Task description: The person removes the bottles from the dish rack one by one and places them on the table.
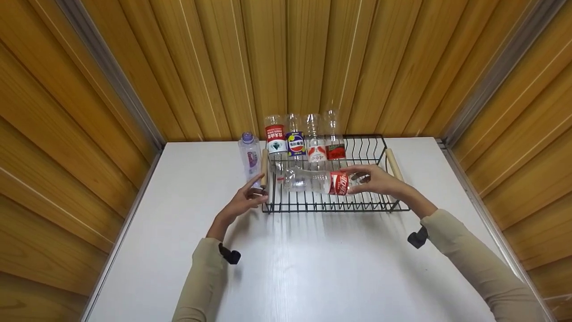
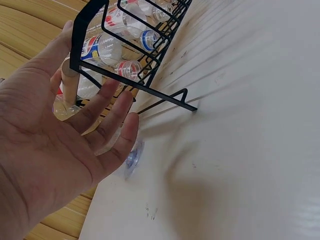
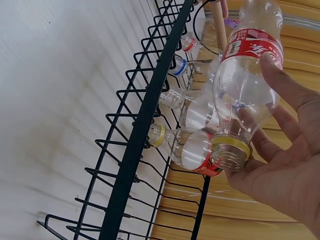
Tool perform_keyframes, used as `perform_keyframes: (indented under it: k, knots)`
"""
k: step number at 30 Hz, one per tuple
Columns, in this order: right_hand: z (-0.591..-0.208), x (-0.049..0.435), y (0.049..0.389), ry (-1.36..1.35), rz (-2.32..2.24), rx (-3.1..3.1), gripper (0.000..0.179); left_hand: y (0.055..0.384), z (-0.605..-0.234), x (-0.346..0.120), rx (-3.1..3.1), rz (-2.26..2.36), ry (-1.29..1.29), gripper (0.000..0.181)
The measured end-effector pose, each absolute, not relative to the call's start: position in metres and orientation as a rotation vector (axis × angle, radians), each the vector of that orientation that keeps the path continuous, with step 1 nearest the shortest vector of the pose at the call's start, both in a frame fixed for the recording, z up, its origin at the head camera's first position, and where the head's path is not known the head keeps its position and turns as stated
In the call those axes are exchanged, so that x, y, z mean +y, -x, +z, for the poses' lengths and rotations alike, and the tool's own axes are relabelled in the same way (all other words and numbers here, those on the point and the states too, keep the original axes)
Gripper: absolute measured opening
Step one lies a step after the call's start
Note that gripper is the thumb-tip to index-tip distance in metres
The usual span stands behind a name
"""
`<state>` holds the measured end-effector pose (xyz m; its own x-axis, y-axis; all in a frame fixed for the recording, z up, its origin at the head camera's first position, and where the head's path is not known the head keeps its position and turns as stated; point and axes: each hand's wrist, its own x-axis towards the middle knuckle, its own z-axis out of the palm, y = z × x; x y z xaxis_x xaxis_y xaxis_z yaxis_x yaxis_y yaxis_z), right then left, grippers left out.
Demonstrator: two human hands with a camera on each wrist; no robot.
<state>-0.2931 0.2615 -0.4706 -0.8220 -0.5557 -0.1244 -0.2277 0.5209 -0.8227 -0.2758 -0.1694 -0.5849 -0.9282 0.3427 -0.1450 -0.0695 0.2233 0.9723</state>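
My right hand (image 1: 373, 179) grips a clear plastic bottle (image 1: 308, 180) with a red label, held sideways over the front of a black wire rack (image 1: 330, 208). In the right wrist view, the uncapped neck of this bottle points toward the palm, with a thumb on the label. My left hand (image 1: 241, 203) is at the rack's left end beside the wooden handle (image 1: 264, 167), fingers loosely spread; whether it touches the frame is unclear. Several empty bottles stand neck down along the rack's back: red-and-white (image 1: 275, 138), blue (image 1: 296, 144), white-and-red (image 1: 316, 153) and dark-and-red (image 1: 336, 151) labels.
A purple-tinted bottle (image 1: 250, 156) stands upright on the white table (image 1: 295, 264), just left of the rack. Another wooden handle (image 1: 393, 164) is at the rack's right end. Wood-panelled walls (image 1: 308, 58) enclose the table at the back and sides.
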Motion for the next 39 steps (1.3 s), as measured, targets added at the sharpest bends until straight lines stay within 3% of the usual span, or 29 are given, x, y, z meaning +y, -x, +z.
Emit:
perform_keyframes:
  k: [17, 27, 39]
  knots:
    - [-0.477, 0.261, 0.285, 0.687, -1.226, 2.364, 0.065, 0.275, -0.538, -0.172, 2.509, 1.653, -0.253, 0.085]
    - [-0.482, 0.259, 0.28, 0.658, -1.183, 2.382, 0.065, 0.268, -0.511, -0.149, 2.476, 1.617, -0.627, 0.049]
    - [-0.48, 0.248, 0.269, 0.761, -1.221, 2.33, 0.062, 0.259, -0.498, -0.123, 2.277, 1.351, -0.928, 0.055]
